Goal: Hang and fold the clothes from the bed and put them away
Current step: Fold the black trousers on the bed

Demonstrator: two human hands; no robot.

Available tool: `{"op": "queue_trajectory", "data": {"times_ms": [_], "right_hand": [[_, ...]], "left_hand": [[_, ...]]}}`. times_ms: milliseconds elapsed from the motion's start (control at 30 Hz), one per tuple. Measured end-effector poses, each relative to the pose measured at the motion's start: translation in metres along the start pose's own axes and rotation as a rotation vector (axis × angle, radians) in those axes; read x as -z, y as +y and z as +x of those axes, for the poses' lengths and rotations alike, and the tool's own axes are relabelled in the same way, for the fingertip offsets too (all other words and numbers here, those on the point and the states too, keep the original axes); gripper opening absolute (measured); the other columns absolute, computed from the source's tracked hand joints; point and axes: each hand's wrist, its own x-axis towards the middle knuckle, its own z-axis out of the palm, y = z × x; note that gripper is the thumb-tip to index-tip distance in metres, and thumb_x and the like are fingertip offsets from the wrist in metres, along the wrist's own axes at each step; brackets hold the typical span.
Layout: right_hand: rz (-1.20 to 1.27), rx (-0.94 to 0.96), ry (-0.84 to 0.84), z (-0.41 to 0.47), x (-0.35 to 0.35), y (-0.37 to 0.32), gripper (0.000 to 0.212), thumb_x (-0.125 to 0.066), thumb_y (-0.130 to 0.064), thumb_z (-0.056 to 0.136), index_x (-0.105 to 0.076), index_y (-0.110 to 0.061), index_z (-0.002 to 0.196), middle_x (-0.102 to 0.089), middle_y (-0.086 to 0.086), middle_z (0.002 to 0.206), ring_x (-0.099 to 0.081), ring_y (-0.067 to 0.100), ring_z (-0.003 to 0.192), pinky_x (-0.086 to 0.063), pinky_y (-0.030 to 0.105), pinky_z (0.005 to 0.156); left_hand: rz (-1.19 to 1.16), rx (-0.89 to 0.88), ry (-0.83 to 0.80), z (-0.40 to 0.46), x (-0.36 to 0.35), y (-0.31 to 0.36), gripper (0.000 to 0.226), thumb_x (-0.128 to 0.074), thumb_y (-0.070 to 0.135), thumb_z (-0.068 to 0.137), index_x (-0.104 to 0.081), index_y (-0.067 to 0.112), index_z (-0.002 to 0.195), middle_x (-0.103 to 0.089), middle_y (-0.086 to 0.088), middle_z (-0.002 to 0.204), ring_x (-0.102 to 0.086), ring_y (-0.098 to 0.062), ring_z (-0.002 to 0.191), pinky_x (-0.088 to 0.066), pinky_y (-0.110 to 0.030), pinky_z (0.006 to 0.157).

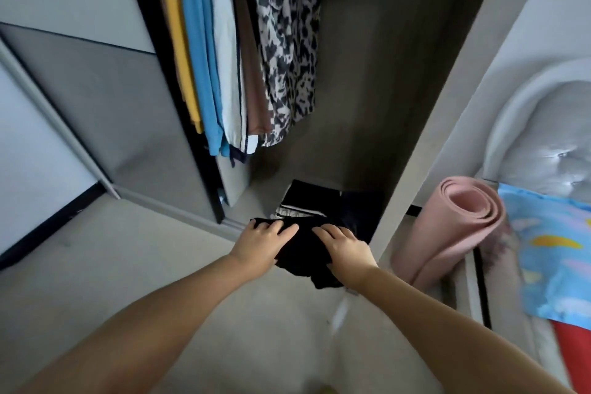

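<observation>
Low center of frame, my left hand and right hand both grip a folded black garment at the wardrobe floor.

garment before wardrobe, under hands
</observation>
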Motion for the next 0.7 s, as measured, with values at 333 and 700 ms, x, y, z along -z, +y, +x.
{"op": "queue_trajectory", "data": {"times_ms": [333,700], "right_hand": [[0.058,-0.097,-0.055,0.138,-0.027,0.073,0.079,-0.06,-0.017,0.085,-0.017,-0.03,0.151,-0.024,-0.005,0.153,-0.027,0.026,0.139,-0.05,0.039,0.091],[0.014,-0.23,-0.135,0.298,-0.071,0.208,0.075,-0.057,-0.013,0.089,-0.017,-0.027,0.151,-0.022,-0.001,0.155,-0.028,0.03,0.138,-0.048,0.041,0.095]], "left_hand": [[0.001,-0.108,-0.029,0.16,-0.035,-0.048,0.078,-0.071,0.025,0.078,-0.032,0.025,0.146,-0.053,-0.006,0.125,-0.061,-0.029,0.102,-0.046,-0.038,0.096],[-0.14,-0.167,-0.043,0.396,-0.125,-0.058,0.078,-0.059,0.028,0.088,-0.014,0.029,0.151,-0.041,-0.006,0.139,-0.052,-0.03,0.115,-0.048,-0.04,0.087]]}}
